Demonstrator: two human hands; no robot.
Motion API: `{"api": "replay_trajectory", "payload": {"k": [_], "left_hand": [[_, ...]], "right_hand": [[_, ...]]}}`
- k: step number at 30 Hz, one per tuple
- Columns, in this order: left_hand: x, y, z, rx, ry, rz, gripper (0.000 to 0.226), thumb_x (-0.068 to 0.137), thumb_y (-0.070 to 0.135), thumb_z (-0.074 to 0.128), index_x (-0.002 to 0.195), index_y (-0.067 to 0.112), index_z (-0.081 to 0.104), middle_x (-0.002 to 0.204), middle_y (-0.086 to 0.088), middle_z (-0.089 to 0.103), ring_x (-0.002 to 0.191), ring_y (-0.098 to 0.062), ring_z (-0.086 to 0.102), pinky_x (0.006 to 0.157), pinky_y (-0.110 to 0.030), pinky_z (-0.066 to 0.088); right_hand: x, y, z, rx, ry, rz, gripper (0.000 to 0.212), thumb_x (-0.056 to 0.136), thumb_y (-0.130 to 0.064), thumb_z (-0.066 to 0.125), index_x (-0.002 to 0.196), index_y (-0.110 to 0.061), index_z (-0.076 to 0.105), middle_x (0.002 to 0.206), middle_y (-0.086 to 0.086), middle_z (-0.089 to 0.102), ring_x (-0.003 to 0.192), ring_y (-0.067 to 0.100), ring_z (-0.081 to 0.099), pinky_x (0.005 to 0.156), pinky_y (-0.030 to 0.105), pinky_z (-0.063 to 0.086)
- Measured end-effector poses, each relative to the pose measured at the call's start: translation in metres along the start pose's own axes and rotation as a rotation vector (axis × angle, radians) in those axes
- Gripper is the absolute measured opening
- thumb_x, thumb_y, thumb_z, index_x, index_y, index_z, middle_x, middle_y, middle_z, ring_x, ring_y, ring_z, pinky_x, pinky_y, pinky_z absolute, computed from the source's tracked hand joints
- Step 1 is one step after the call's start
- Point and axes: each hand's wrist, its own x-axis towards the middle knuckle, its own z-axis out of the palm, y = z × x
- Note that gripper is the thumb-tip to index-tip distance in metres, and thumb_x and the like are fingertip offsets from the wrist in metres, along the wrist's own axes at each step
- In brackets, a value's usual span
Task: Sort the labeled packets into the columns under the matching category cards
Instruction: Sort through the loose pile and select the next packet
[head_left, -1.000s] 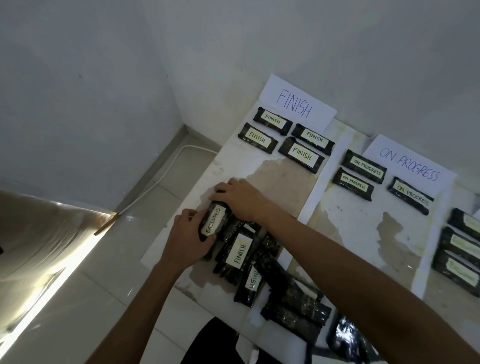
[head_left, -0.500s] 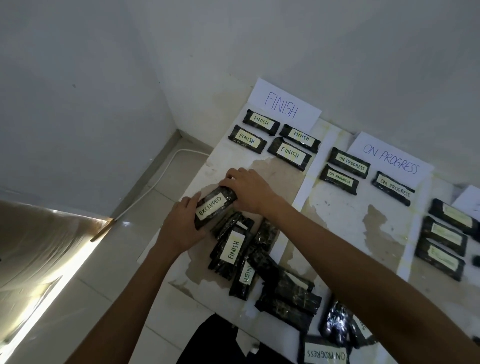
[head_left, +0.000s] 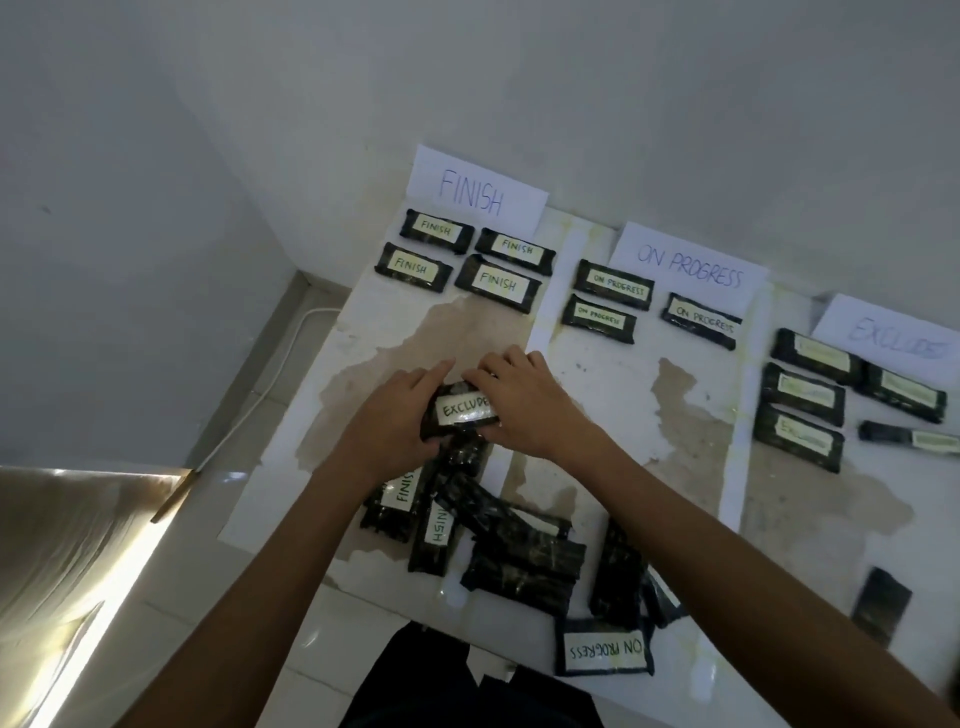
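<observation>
The left hand (head_left: 392, 423) grips the left end of a packet (head_left: 464, 410) and the right hand (head_left: 527, 402) pinches its right end. The label faces up and reads EXCLUDE (the last letter is covered). The packet's long axis runs left to right, its right end slightly higher. It is held over the far end of the pile (head_left: 511, 545), in the FINISH card (head_left: 475, 188) column.

FINISH card (head_left: 480, 193) leftmost, ON PROGRESS card (head_left: 689, 266) middle, EXCLUDED card (head_left: 896, 340) right; unsorted packets (head_left: 519, 556) nearest.
</observation>
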Motion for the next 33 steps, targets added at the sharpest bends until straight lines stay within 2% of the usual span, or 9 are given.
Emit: {"api": "replay_trajectory", "payload": {"k": [2, 5, 10, 15, 20, 24, 33], "left_hand": [[0.003, 0.017, 0.006, -0.030, -0.026, 0.012, 0.092, 0.073, 0.032, 0.074, 0.147, 0.020, 0.021, 0.134, -0.007, 0.047, 0.119, -0.024, 0.042, 0.100, -0.040, 0.042], [0.011, 0.045, 0.014, -0.047, -0.047, 0.022, 0.088, 0.077, 0.043, 0.070, 0.147, 0.020, 0.021, 0.146, -0.005, 0.036, 0.130, -0.023, 0.035, 0.104, -0.039, 0.036], [0.029, 0.092, 0.040, 0.019, -0.066, 0.085, 0.081, 0.081, 0.054, 0.052, 0.147, 0.016, 0.024, 0.152, -0.008, 0.028, 0.137, -0.026, 0.027, 0.111, -0.040, 0.027], [0.046, 0.146, 0.075, 0.016, -0.128, 0.159, 0.072, 0.089, 0.040, 0.056, 0.147, 0.015, 0.022, 0.153, -0.007, 0.025, 0.140, -0.025, 0.023, 0.113, -0.038, 0.022], [0.063, 0.195, 0.111, 0.029, -0.200, 0.214, 0.071, 0.087, 0.044, 0.048, 0.146, 0.014, 0.025, 0.151, -0.010, 0.029, 0.138, -0.028, 0.028, 0.110, -0.040, 0.028], [0.071, 0.228, 0.138, 0.031, -0.218, 0.259, 0.068, 0.084, 0.040, 0.047, 0.143, 0.010, 0.031, 0.147, -0.014, 0.036, 0.132, -0.032, 0.036, 0.106, -0.041, 0.033], [0.101, 0.288, 0.190, 0.040, -0.251, 0.253, 0.063, 0.089, 0.032, 0.051, 0.144, 0.011, 0.029, 0.148, -0.012, 0.035, 0.136, -0.030, 0.031, 0.111, -0.042, 0.030]], "right_hand": [[-0.020, 0.014, 0.001, -0.004, 0.002, 0.039, 0.060, 0.069, -0.035, 0.074, 0.121, -0.012, 0.056, 0.111, 0.010, 0.058, 0.098, 0.032, 0.051, 0.079, 0.042, 0.039], [-0.053, 0.039, -0.002, 0.025, -0.017, 0.116, 0.060, 0.071, -0.036, 0.074, 0.123, -0.014, 0.054, 0.115, 0.008, 0.057, 0.102, 0.030, 0.050, 0.082, 0.040, 0.038], [-0.119, 0.085, -0.005, 0.085, -0.009, 0.272, 0.060, 0.073, -0.035, 0.073, 0.126, -0.018, 0.051, 0.119, 0.004, 0.056, 0.106, 0.027, 0.048, 0.086, 0.039, 0.038], [-0.187, 0.125, -0.005, 0.110, 0.006, 0.397, 0.061, 0.072, -0.033, 0.074, 0.126, -0.017, 0.051, 0.119, 0.005, 0.056, 0.105, 0.029, 0.049, 0.085, 0.039, 0.039], [-0.248, 0.159, -0.001, 0.124, 0.027, 0.497, 0.060, 0.069, -0.032, 0.076, 0.122, -0.015, 0.054, 0.116, 0.008, 0.059, 0.103, 0.030, 0.052, 0.086, 0.042, 0.042], [-0.292, 0.184, 0.006, 0.157, 0.051, 0.599, 0.061, 0.069, -0.027, 0.078, 0.124, -0.014, 0.055, 0.123, 0.009, 0.058, 0.108, 0.032, 0.052, 0.088, 0.042, 0.042], [-0.371, 0.256, 0.026, 0.119, 0.004, 0.803, 0.053, 0.074, -0.021, 0.072, 0.123, -0.015, 0.053, 0.118, 0.008, 0.056, 0.105, 0.030, 0.050, 0.082, 0.039, 0.040]]}}
